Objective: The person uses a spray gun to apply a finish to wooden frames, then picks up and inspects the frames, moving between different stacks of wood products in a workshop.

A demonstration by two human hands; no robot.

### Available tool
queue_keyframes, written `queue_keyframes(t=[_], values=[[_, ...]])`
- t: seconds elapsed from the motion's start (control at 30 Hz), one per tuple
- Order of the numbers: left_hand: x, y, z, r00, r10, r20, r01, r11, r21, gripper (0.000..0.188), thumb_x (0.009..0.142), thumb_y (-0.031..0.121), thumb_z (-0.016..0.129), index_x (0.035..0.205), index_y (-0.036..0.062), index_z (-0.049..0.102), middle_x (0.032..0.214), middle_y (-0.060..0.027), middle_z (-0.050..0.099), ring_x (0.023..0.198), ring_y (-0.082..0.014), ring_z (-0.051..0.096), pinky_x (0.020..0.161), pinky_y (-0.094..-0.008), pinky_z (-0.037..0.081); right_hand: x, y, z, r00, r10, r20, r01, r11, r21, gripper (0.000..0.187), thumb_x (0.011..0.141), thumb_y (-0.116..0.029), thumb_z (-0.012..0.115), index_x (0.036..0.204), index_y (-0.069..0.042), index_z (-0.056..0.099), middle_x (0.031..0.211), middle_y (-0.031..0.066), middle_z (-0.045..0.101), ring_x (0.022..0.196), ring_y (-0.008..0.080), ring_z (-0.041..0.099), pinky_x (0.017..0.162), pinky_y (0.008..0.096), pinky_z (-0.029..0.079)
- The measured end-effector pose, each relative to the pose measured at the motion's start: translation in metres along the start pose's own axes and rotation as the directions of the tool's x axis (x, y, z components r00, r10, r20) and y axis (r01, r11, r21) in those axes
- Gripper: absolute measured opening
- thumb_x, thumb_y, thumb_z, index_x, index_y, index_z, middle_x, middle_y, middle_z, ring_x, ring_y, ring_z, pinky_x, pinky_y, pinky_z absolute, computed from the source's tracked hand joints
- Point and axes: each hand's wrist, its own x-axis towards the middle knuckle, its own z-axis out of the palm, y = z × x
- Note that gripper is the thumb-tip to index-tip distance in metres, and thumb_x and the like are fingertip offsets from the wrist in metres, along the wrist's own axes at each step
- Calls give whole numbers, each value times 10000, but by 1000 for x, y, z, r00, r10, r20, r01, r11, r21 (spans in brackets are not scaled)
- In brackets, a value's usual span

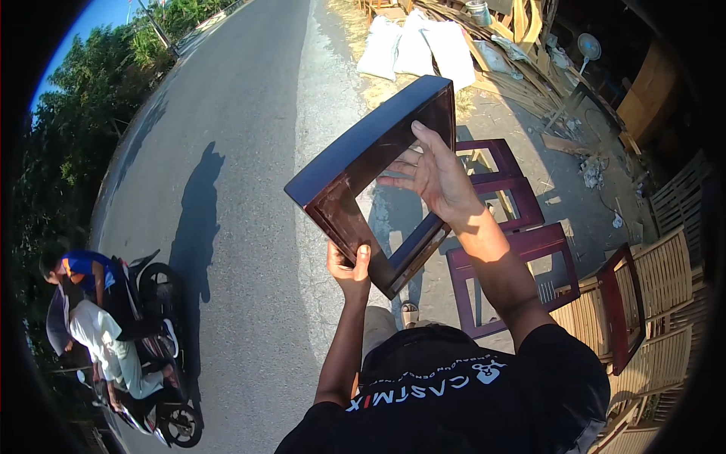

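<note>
A dark reddish-brown wooden frame [378, 140], deep-sided and open through the middle, is held up tilted in front of me. My left hand [349, 268] grips its lower left corner, thumb on the near face and the other fingers partly hidden behind. At the opening's right side is my right hand [442, 178], its fingers spread and the thumb pointing up toward the inner wall. I cannot tell how firmly this hand touches the wood. Pale dusty marks show on the frame's inner left side.
Several similar frames, one a purple-red frame [522, 246], stand to my right beside slatted bamboo panels [658, 280]. White sacks [412, 47] and piled wood planks [522, 87] lie farther ahead. On the road at left, two people ride a motorcycle [178, 424].
</note>
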Motion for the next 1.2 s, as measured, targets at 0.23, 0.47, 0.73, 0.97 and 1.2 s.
queue_keyframes(t=[0.23, 0.47, 0.73, 0.97, 1.2], values=[[222, -13, -3, 986, -133, 99, 154, 958, -241, 448, 826, 227, 812, 1164, 16, 608, 1026, -32, 671, 888, -116, 621, 827, -289, 496, 131, -46, -92, 729, -671, -135, 298, 489, -820, 399, 1046, -302, 529, 1254, 31, 603, 1088, 188, 709, 990, 209, 688, 885, 328, 547], [420, -76, 52, 904, -242, 351, 375, 843, -385, 408, 845, 187, 786, 1172, 25, 602, 1013, -37, 662, 878, -121, 642, 777, -291, 544, 296, 37, -253, 921, -122, -369, -129, 799, -587, 821, 1012, -688, 270, 1415, -6, 485, 1288, 173, 613, 1144, 263, 610, 1011, 411, 460], [608, -208, 158, 705, -505, 498, 677, 688, -261, 261, 936, 208, 708, 1097, 28, 612, 944, -50, 678, 852, -154, 672, 736, -305, 566, 384, 56, -289, 791, -387, -474, -202, 566, -799, 744, 954, -691, 503, 1208, -4, 630, 890, 79, 670, 804, 156, 636, 720, 308, 528], [693, -343, 294, 616, -360, 701, 501, 865, 4, 465, 947, 159, 689, 1345, -6, 516, 1144, -100, 617, 993, -164, 610, 844, -312, 505, 462, 38, -371, 540, -283, -793, -202, 871, -448, 669, 929, -531, 674, 1282, 35, 623, 1015, 99, 670, 882, 147, 604, 801, 306, 509], [759, -496, 378, 559, -598, 575, 549, 786, 284, 504, 943, 312, 712, 1327, 33, 545, 1118, -58, 616, 996, -167, 599, 881, -325, 487, 594, -7, -460, 424, -387, -819, -260, 814, -519, 635, 872, -553, 740, 1154, 13, 689, 960, 95, 679, 859, 157, 596, 801, 306, 496]])
